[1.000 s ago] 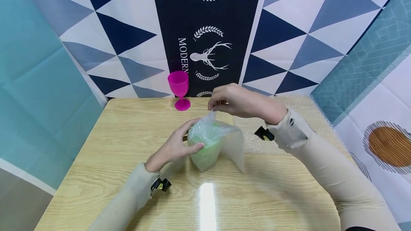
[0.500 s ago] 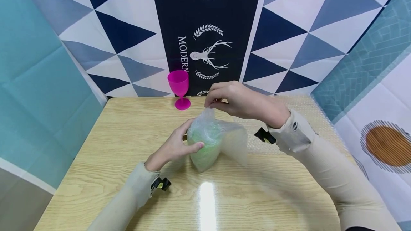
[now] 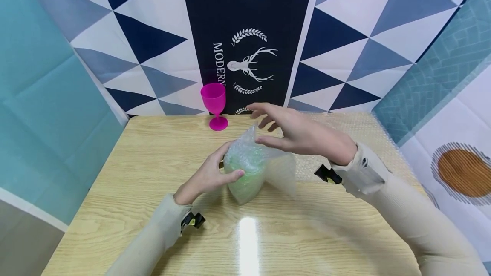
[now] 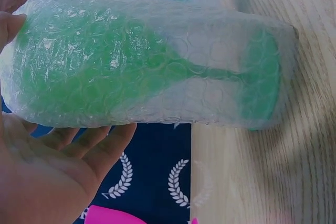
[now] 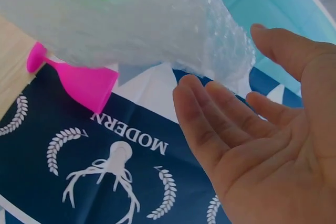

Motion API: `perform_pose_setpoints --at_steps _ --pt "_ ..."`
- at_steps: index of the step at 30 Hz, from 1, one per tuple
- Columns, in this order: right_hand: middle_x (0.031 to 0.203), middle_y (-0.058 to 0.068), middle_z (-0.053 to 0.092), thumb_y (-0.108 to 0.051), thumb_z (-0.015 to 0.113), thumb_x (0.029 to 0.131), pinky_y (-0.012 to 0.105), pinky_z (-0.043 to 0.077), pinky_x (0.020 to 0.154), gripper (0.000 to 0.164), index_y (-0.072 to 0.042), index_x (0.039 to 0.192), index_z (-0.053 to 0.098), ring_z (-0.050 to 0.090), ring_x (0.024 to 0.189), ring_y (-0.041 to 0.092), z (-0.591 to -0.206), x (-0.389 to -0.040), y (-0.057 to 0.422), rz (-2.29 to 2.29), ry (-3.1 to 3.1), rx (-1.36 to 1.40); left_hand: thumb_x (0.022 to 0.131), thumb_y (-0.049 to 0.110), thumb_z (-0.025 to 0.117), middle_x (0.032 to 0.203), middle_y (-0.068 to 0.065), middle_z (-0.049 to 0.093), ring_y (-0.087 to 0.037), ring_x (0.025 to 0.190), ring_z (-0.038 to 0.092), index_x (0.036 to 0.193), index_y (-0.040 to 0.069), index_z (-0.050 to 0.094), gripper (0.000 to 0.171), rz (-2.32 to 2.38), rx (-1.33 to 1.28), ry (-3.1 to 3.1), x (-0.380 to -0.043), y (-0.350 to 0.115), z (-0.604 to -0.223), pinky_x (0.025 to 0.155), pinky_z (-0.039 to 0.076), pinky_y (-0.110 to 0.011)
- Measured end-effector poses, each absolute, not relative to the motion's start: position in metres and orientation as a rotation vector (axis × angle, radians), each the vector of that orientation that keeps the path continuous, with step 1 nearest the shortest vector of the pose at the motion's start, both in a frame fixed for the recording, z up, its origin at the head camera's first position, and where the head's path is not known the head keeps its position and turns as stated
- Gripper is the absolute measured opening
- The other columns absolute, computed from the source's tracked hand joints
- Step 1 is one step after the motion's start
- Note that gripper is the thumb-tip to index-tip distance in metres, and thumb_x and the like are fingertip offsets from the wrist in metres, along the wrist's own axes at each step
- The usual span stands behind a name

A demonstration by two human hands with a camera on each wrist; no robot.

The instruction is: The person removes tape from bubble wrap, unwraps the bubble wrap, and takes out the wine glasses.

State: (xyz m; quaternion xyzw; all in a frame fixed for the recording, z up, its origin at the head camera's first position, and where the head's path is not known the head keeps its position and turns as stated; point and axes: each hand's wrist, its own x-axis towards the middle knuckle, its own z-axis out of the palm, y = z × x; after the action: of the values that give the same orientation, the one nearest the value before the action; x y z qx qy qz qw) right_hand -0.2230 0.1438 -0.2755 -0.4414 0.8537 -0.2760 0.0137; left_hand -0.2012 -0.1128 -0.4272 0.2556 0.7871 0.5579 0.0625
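Observation:
A green goblet [image 4: 105,61] stands on the table inside a wrapping of bubble wrap [image 3: 245,182]. Its bowl, stem and foot show through the plastic in the left wrist view. My left hand [image 3: 211,173] grips the wrapped goblet from the left, thumb in front and fingers round the far side. A twisted peak of the wrap rises at the top, and a loose flap [image 3: 281,171] hangs off to the right. Just beside that peak is my right hand [image 3: 293,129], its fingers spread and slightly bent, with nothing in it.
A bright pink goblet [image 3: 213,99] stands upright near the table's back edge, against the patterned wall cloth [image 3: 249,12]. Another bubble wrap sheet [image 3: 364,139] lies flat at the back right of the wooden table [image 3: 153,161], partly under the right arm.
My right hand has let go of the wrap's top, spread its fingers and drawn slightly to the right. The left hand keeps its hold on the wrapped goblet.

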Motion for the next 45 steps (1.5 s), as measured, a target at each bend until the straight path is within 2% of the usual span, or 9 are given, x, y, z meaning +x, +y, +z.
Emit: perform_pose_setpoints --at_steps 6,14,17,21,28,38,45 --pt "0.141 0.013 0.056 -0.023 0.076 0.095 0.041 0.060 0.096 0.084 -0.008 0.159 0.025 0.066 0.120 0.028 -0.289 -0.220 0.147 -0.997 2.591 -1.247 0.087 0.029 0.078 0.145 -0.007 0.056 -0.026 0.125 0.061 0.155 0.019 0.041 0.078 1.692 0.781 2.373 -0.202 -0.113 -0.425 0.104 0.054 -0.047" --pt "0.140 0.013 0.059 -0.026 0.077 0.094 0.043 0.058 0.100 0.083 -0.008 0.158 0.028 0.064 0.124 0.027 -0.306 -0.214 0.153 -1.086 2.578 -1.056 0.088 0.029 0.078 0.145 -0.004 0.056 -0.024 0.126 0.060 0.156 0.021 0.041 0.077 1.694 0.767 2.355 -0.203 -0.113 -0.425 0.105 0.054 -0.049" --pt "0.136 0.013 0.063 -0.025 0.078 0.093 0.043 0.058 0.100 0.077 -0.007 0.153 0.035 0.065 0.122 0.027 -0.309 -0.213 0.153 -1.096 2.595 -1.014 0.088 0.028 0.078 0.145 -0.004 0.056 -0.024 0.126 0.060 0.155 0.020 0.041 0.077 1.698 0.761 2.355 -0.203 -0.113 -0.426 0.105 0.054 -0.048" --pt "0.130 0.012 0.066 -0.026 0.078 0.093 0.042 0.060 0.097 0.060 -0.005 0.142 0.051 0.068 0.116 0.026 -0.314 -0.212 0.152 -1.041 2.647 -1.009 0.087 0.027 0.078 0.146 -0.004 0.056 -0.024 0.126 0.060 0.156 0.020 0.041 0.078 1.703 0.753 2.351 -0.203 -0.114 -0.426 0.105 0.054 -0.047" --pt "0.116 0.006 0.073 -0.022 0.078 0.092 0.037 0.062 0.091 0.034 -0.005 0.120 0.070 0.072 0.103 0.019 -0.318 -0.214 0.148 -0.949 2.695 -1.178 0.088 0.028 0.078 0.145 -0.004 0.056 -0.024 0.126 0.059 0.155 0.020 0.041 0.077 1.700 0.760 2.342 -0.204 -0.115 -0.426 0.106 0.053 -0.046" --pt "0.103 0.000 0.075 -0.014 0.075 0.095 0.031 0.061 0.082 0.017 -0.007 0.110 0.075 0.068 0.092 0.009 -0.320 -0.215 0.151 -0.966 2.673 -1.275 0.088 0.029 0.077 0.145 -0.006 0.056 -0.025 0.126 0.060 0.155 0.019 0.041 0.077 1.679 0.771 2.343 -0.204 -0.114 -0.426 0.105 0.054 -0.046" --pt "0.096 -0.004 0.072 -0.013 0.075 0.095 0.027 0.059 0.074 0.013 -0.010 0.108 0.074 0.063 0.082 0.008 -0.318 -0.215 0.161 -0.999 2.690 -1.258 0.087 0.030 0.077 0.145 -0.004 0.056 -0.025 0.126 0.060 0.155 0.020 0.042 0.077 1.663 0.757 2.353 -0.205 -0.115 -0.426 0.104 0.054 -0.048"
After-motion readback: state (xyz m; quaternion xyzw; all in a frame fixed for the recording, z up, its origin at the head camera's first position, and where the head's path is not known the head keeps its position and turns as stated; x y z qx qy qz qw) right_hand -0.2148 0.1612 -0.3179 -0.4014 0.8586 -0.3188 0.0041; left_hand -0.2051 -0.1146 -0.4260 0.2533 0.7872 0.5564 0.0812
